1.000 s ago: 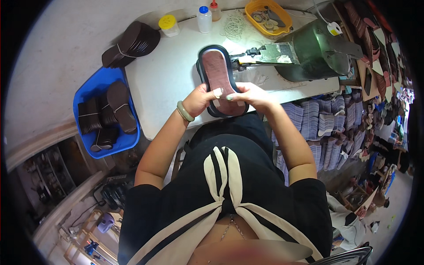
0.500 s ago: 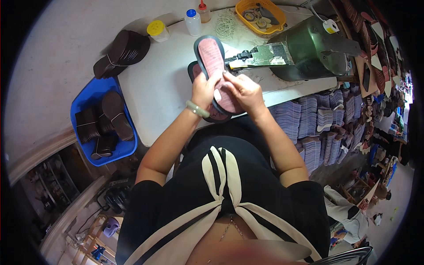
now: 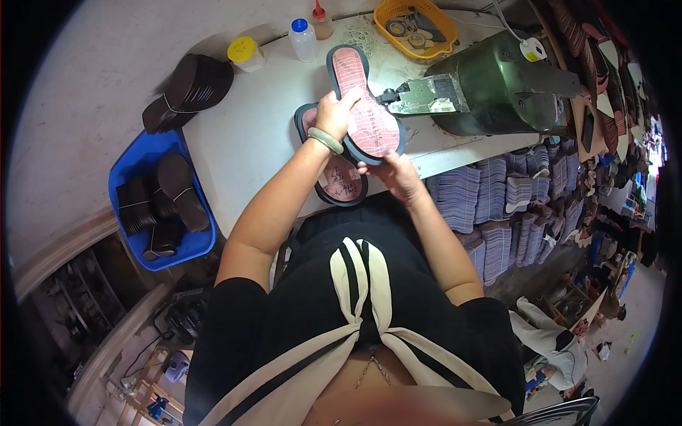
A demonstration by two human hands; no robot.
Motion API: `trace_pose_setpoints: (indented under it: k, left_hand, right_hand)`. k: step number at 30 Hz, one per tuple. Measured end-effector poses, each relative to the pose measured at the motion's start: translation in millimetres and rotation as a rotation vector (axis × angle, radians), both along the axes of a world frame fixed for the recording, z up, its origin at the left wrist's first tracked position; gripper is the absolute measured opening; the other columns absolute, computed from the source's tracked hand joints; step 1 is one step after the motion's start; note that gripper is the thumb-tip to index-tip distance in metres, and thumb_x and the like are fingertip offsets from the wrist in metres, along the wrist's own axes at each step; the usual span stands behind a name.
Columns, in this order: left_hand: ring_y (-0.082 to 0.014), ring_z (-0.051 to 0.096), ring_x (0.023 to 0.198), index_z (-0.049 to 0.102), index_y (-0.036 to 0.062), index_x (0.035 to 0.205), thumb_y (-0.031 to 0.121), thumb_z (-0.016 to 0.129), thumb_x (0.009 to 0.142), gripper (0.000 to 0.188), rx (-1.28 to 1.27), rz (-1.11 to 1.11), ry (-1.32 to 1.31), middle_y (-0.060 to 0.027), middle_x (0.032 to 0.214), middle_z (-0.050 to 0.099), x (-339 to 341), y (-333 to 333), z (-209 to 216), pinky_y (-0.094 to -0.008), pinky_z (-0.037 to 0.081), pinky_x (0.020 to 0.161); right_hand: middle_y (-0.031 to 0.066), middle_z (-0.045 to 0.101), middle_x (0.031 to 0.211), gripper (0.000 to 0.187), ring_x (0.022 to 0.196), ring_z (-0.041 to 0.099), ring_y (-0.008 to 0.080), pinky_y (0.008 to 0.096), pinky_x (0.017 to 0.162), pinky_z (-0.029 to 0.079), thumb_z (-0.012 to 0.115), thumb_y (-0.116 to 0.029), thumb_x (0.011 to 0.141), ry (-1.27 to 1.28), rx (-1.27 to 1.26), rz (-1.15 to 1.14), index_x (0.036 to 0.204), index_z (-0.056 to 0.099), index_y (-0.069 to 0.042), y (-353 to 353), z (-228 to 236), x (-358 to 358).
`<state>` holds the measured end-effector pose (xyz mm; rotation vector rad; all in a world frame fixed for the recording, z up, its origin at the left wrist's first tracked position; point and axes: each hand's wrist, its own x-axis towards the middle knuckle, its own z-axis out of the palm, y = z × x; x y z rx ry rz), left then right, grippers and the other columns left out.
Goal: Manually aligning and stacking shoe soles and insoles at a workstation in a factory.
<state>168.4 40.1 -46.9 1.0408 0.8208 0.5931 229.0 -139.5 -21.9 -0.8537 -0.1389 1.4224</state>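
I hold a pink shoe sole with a dark rim [image 3: 362, 106] lifted above the white table [image 3: 241, 135]. My left hand [image 3: 334, 113], with a pale green bangle on the wrist, grips its left edge. My right hand [image 3: 394, 174] supports its near end from below. A second pink sole with a dark rim [image 3: 337, 177] lies flat on the table under my left forearm. The far end of the held sole points toward the green machine [image 3: 497, 85].
A blue bin [image 3: 138, 160] of dark soles sits at the left. A stack of dark soles [image 3: 188, 89] lies on the floor beyond it. Bottles [image 3: 304, 39], a yellow-lidded jar [image 3: 245, 53] and a yellow tray [image 3: 415, 25] line the far table edge. Stacked insoles [image 3: 497, 206] stand at the right.
Both hands have lifted the top sole off the one below it and turned it. The lower sole now shows on the table.
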Motion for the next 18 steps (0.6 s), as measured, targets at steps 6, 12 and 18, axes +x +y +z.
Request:
trace_pose_setpoints:
  k: [6, 12, 18]
  left_hand:
    - [-0.035, 0.04, 0.127, 0.051, -0.001, 0.124, 0.044, 0.067, 0.077, 0.066, 1.188, 0.08, 0.541, -0.0244, 0.132, 0.047, 0.4, 34.6, 16.1, -0.0445, 0.031, 0.106]
    - [-0.0236, 0.056, 0.107, 0.062, 0.0075, 0.116, 0.035, 0.071, 0.076, 0.049, 0.97, -1.269, 0.57, -0.0104, 0.11, 0.065, 27.6, 83.4, 75.5, -0.0377, 0.035, 0.1]
    - [-0.0131, 0.058, 0.091, 0.059, 0.0061, 0.116, 0.017, 0.068, 0.082, 0.037, 0.589, -1.293, 0.497, -0.0033, 0.1, 0.066, 27.6, 95.7, 60.9, -0.0288, 0.046, 0.086]
  right_hand:
    - [0.0079, 0.062, 0.072, 0.027, 0.056, 0.057, 0.0126, 0.0237, 0.053, 0.048, 0.051, -0.024, 0.095, -0.189, -0.087, -0.026, 0.093, 0.062, 0.001, 27.8, 1.8, -14.9]
    - [0.0056, 0.064, 0.073, 0.028, 0.053, 0.055, 0.0086, 0.0196, 0.047, 0.04, 0.053, -0.025, 0.094, -0.308, -0.219, -0.03, 0.089, 0.063, 0.0, 43.2, 5.9, -6.7]
    - [0.0066, 0.062, 0.063, 0.036, 0.043, 0.047, 0.0071, 0.0188, 0.041, 0.035, 0.049, -0.033, 0.095, -0.372, -0.187, 0.045, 0.082, 0.061, -0.002, 52.9, 14.3, 5.5]
